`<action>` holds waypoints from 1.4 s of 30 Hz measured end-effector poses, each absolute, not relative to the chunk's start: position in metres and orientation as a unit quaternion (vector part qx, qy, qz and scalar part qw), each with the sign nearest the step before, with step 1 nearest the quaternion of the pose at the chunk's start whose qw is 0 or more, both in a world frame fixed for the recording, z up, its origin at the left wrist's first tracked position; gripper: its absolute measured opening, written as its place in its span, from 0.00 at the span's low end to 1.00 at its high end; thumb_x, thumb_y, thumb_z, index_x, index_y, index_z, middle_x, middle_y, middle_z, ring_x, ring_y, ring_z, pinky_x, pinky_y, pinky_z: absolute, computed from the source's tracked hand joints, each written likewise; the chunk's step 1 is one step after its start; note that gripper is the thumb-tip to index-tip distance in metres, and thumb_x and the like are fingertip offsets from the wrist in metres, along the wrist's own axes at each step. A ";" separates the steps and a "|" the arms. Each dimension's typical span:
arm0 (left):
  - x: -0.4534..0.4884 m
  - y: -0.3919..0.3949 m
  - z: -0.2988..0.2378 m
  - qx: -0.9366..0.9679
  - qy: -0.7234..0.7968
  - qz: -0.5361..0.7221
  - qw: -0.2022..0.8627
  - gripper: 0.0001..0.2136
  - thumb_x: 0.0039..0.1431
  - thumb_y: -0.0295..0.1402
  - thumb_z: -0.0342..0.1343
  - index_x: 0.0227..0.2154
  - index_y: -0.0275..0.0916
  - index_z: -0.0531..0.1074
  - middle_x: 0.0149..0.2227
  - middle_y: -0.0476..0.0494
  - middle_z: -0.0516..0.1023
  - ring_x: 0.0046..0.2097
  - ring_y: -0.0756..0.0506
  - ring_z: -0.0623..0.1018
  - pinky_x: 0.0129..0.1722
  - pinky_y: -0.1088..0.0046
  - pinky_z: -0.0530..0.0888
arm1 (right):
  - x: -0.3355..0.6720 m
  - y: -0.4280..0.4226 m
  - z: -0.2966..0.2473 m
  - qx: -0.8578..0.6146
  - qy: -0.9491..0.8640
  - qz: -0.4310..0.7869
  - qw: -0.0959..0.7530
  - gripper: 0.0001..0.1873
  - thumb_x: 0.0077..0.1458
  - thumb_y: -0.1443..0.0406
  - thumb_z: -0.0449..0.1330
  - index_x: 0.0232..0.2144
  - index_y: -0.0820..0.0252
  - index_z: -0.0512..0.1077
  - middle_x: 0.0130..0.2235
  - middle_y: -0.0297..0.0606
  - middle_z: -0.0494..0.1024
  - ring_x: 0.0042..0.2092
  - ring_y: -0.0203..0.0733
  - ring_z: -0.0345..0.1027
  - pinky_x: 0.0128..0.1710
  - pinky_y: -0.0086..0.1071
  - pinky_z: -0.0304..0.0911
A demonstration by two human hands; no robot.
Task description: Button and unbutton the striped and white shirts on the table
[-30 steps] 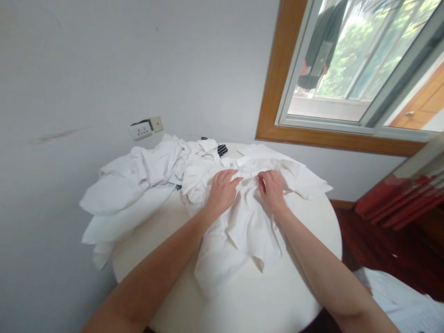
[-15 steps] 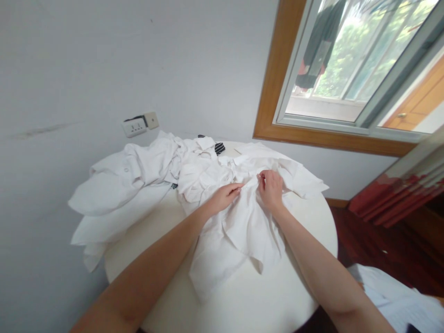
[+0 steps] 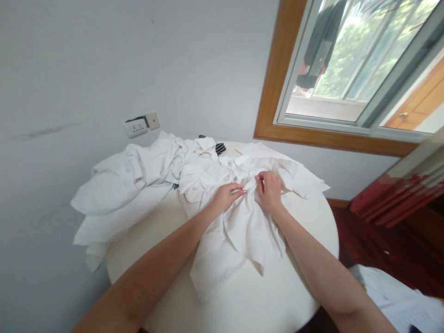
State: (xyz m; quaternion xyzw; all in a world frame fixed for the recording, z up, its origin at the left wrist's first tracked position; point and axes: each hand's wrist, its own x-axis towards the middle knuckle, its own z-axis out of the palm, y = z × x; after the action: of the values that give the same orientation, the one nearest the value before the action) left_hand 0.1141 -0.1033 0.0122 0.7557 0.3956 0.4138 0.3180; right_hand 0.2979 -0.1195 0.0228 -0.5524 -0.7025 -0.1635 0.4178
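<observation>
A white shirt (image 3: pixel 239 231) lies spread and creased over the middle of a round cream table (image 3: pixel 263 296). My left hand (image 3: pixel 228 196) pinches the cloth near the shirt's front edge, thumb and fingertips close together. Just to its right, my right hand (image 3: pixel 269 189) has its fingers curled in and closed on the same edge of cloth. A narrow strip of the fabric runs between the two hands. Whether a button is between the fingertips is too small to tell.
More crumpled white garments (image 3: pixel 121 185) are heaped at the left, overhanging the table. A black-and-white striped cloth (image 3: pixel 220 148) shows behind. A power socket (image 3: pixel 135 127) is on the wall, a wood-framed window (image 3: pixel 265 125) at the upper right, white items (image 3: pixel 391 291) at the lower right.
My left thumb and index finger have shifted slightly at the cloth's edge, with a small gap between them now. My right hand has moved slightly left. The shirt lies almost the same.
</observation>
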 end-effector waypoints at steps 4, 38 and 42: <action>0.115 -0.102 0.014 0.739 0.411 0.426 0.322 0.11 0.52 0.39 0.58 0.35 0.38 0.78 0.38 0.44 0.80 0.41 0.44 0.77 0.44 0.71 0.70 | 0.297 -0.120 0.022 -0.549 -0.697 -0.165 0.431 0.07 0.62 0.66 0.47 0.36 0.57 0.65 0.36 0.39 0.70 0.40 0.44 0.61 0.40 0.37 0.52; 0.111 -0.100 0.008 0.781 0.372 0.378 0.331 0.12 0.54 0.41 0.56 0.27 0.36 0.75 0.28 0.51 0.77 0.32 0.50 0.73 0.34 0.77 0.66 | 0.296 -0.130 0.042 -0.400 -0.859 0.121 0.297 0.09 0.50 0.70 0.60 0.37 0.58 0.72 0.35 0.35 0.74 0.37 0.38 0.65 0.39 0.30 0.59; 0.109 -0.097 0.006 0.799 0.358 0.352 0.331 0.12 0.55 0.40 0.55 0.26 0.37 0.75 0.28 0.50 0.77 0.33 0.49 0.74 0.35 0.76 0.66 | 0.297 -0.124 0.032 -0.385 -0.841 0.198 0.324 0.06 0.50 0.69 0.60 0.34 0.58 0.73 0.33 0.34 0.73 0.34 0.36 0.65 0.35 0.28 0.60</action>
State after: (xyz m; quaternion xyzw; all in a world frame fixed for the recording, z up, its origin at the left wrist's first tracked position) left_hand 0.1095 -0.0974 0.0060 0.7988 0.3578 0.3521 0.3315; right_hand 0.2973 -0.1243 0.0323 -0.3850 -0.8410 0.1982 0.3245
